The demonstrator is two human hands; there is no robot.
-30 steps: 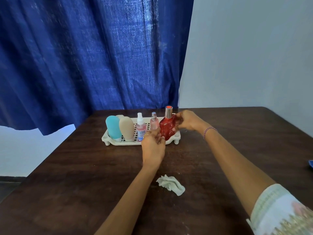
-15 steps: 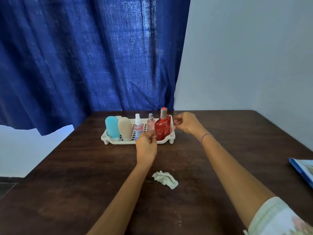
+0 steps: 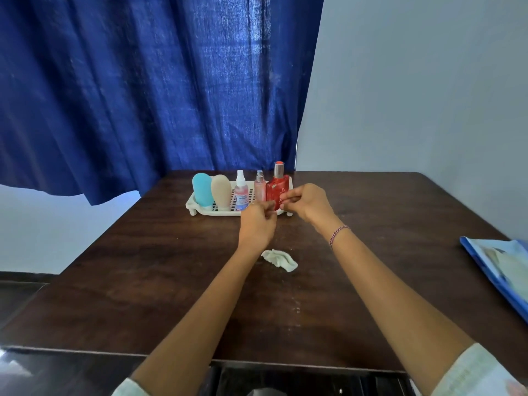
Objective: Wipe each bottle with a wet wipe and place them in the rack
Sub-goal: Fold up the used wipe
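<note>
A white rack [image 3: 200, 209] stands at the table's far middle. Upright in it, from left to right, are a blue tube [image 3: 202, 189], a beige tube [image 3: 221, 192], a clear spray bottle with pink liquid [image 3: 241, 192], a slim pink spray bottle [image 3: 259, 186] and a red bottle [image 3: 275, 186]. My left hand [image 3: 257, 224] and my right hand [image 3: 307, 205] hover just in front of the rack's right end, fingers loosely curled, fingertips close together, holding nothing. My right fingertips overlap the red bottle's lower part. A crumpled wet wipe [image 3: 280, 260] lies on the table, nearer to me than my left hand.
The dark wooden table [image 3: 171, 281] meets a blue curtain [image 3: 143, 95] and a pale wall at the back. A blue packet [image 3: 500, 267] lies at the table's right edge.
The red bottle, held by both hands a second ago, now stands in the rack by itself. Both hands have let go and drawn back a little towards each other.
</note>
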